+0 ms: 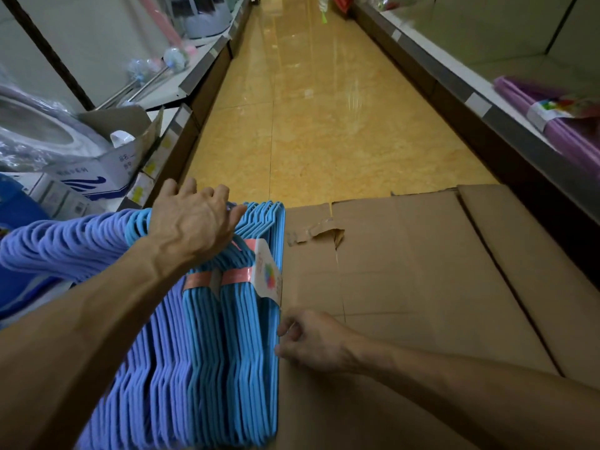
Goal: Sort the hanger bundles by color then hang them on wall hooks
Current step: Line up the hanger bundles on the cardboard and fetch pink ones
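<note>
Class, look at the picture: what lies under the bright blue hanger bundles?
The bright blue hanger bundles rest on a flattened cardboard box, which shows bare to their right. The left hand presses on their hook ends. Whatever lies directly beneath the bundles is covered.

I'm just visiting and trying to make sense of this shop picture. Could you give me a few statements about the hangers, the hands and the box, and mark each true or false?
1. The sky-blue hanger bundles lie on a cardboard box. True.
2. The left hand rests on top of the hangers near their hook ends. True.
3. The right hand is lifting a bundle high in the air. False: it sits low at the right edge of the blue stack.
4. The periwinkle hangers lie right of the blue ones. False: they lie left.
5. A purple bundle lies on the right-hand shelf. True.
</note>
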The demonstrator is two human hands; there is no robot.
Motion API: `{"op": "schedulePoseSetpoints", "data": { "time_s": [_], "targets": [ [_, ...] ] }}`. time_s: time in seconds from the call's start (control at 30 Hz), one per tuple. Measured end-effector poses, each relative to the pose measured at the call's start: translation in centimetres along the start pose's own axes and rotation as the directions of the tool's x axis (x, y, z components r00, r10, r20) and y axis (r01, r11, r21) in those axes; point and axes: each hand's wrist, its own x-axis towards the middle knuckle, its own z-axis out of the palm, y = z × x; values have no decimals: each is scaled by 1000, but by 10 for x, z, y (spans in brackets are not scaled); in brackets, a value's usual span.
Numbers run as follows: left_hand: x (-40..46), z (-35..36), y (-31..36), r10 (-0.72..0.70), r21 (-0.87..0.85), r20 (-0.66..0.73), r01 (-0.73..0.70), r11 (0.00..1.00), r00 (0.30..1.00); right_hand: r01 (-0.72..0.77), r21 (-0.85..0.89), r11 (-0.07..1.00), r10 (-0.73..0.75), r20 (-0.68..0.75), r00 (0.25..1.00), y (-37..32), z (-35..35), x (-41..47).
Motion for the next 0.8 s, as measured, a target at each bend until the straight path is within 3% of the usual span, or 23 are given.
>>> {"op": "schedulePoseSetpoints", "data": {
  "time_s": [0.1, 0.23, 0.4, 0.5, 0.63, 0.8],
  "targets": [
    [5, -6, 1, 6, -113, 67, 2, 994, 998, -45, -57, 997, 43, -45, 998, 10, -23, -19],
    [13, -26, 18, 32, -407, -18, -37, 913, 999, -81, -76, 994, 69, -149, 986, 23, -53, -45],
    [15, -66, 77, 118, -661, -178, -208, 721, 977, -58, -61, 996, 43, -225, 973, 33, -85, -89],
    [18, -86, 118, 136, -789, -227, -264, 555, 964, -39, -73, 997, 18, -271, 962, 41, -101, -118],
    [13, -116, 169, 171, -922, -209, -252, 294, 963, -73, -58, 996, 51, -316, 947, 56, -120, -152],
    [5, -141, 212, 202, -970, -186, -212, 122, 962, -102, -26, 994, 84, -393, 916, 74, -145, -188]
  ]
}}
